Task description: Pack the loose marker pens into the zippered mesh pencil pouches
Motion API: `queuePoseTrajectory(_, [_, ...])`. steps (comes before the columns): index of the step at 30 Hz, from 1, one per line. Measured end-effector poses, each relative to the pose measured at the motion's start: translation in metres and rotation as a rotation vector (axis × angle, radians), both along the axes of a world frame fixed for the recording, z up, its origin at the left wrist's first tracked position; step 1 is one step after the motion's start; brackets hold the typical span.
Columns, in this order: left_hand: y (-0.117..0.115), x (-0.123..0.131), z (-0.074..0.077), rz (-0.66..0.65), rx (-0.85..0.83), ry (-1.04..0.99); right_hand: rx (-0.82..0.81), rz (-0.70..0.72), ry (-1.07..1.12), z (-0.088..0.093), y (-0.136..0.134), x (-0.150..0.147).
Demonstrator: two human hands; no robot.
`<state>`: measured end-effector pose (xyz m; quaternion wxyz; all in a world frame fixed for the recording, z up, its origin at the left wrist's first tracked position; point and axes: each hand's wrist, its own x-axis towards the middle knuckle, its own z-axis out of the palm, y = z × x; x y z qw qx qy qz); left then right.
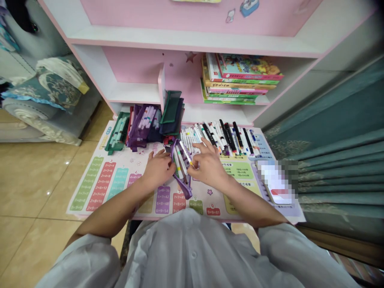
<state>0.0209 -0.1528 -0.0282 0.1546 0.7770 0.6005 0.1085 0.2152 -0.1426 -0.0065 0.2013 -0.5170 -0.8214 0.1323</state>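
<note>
A small purple zip pouch (187,192) lies open on the desk in front of me, with several white markers (179,162) in it. My left hand (159,168) is closed on the pouch's left edge, its thumb against the rim. Between the thumb and finger of my right hand (208,165), a white marker with a yellow band (185,151) slants over the pouch opening. The other fingers of that hand are raised and spread. Behind it runs a row of loose markers (214,134) with white and black barrels.
Purple mesh pouches (141,130), a green pouch of markers (117,134) and dark green pouches (171,108) lie at the back left. A blurred phone (276,182) lies on the right. Stacked books (237,86) stand on the pink shelf; a curtain (339,160) hangs at right.
</note>
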Motion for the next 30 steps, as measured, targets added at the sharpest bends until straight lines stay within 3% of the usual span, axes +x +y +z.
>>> queuePoseTrajectory(9, [0.0,0.0,0.0,-0.004,-0.001,0.013,-0.107,0.03,-0.107,-0.008,-0.002,-0.01])
queuePoseTrajectory(15, [0.0,0.0,-0.001,0.002,0.001,0.015,-0.077,0.027,-0.127,-0.019,-0.001,-0.014])
queuePoseTrajectory(30, [-0.001,-0.002,-0.005,0.014,0.008,0.02,-0.065,0.071,-0.195,-0.028,0.001,-0.014])
